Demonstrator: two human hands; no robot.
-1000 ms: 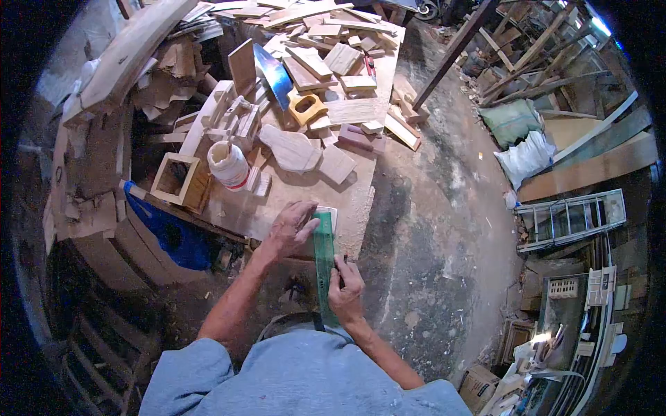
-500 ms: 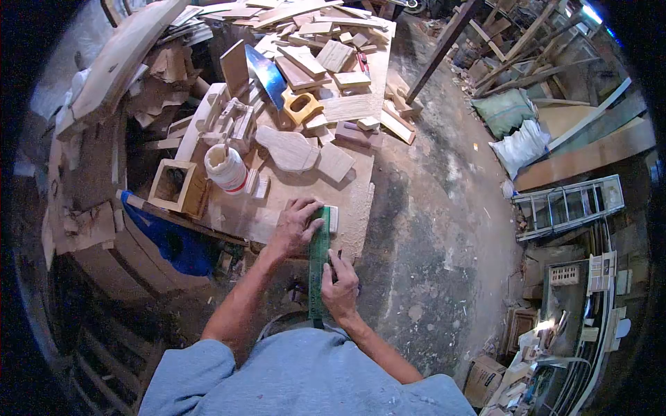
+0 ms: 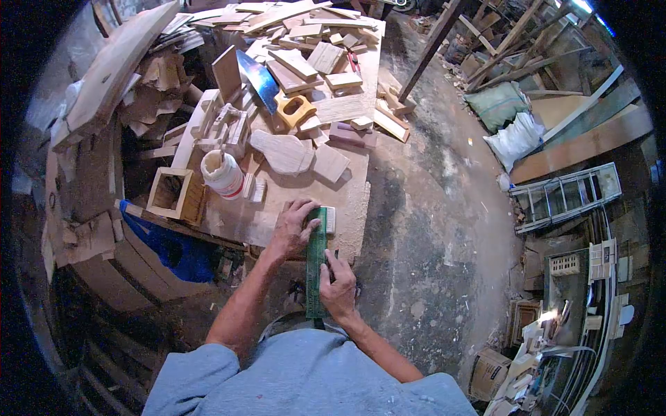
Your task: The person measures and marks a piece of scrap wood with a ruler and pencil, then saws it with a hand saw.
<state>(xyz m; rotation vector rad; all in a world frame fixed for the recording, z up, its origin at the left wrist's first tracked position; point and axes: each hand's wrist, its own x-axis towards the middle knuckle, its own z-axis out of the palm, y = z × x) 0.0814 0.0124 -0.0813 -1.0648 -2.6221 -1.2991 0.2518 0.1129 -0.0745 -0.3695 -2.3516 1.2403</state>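
Note:
My left hand [image 3: 294, 226] presses a green ruler [image 3: 316, 270] against a small pale wood block [image 3: 331, 220] at the near edge of the workbench, its fingers closed over them. The ruler runs from the block back toward my body, past the bench edge. My right hand [image 3: 338, 286] is closed beside the ruler's right side, its fingers pinching a thin dark stick that looks like a pencil [image 3: 336, 254]. The lower end of the pencil is hidden in the fingers.
On the workbench [image 3: 270, 225] are a white glue tub [image 3: 223, 182], a brush [image 3: 255, 189], a yellow-handled handsaw [image 3: 295, 111], a hollow wooden box [image 3: 177, 197] and piled offcuts [image 3: 295, 64]. A ladder [image 3: 565, 197] and sacks [image 3: 515, 139] lie to the right.
The view has shifted slightly, so the bench things appear a little further left. The ruler's face looks darker, as if tilted a little. Both hands keep nearly the same place and grip.

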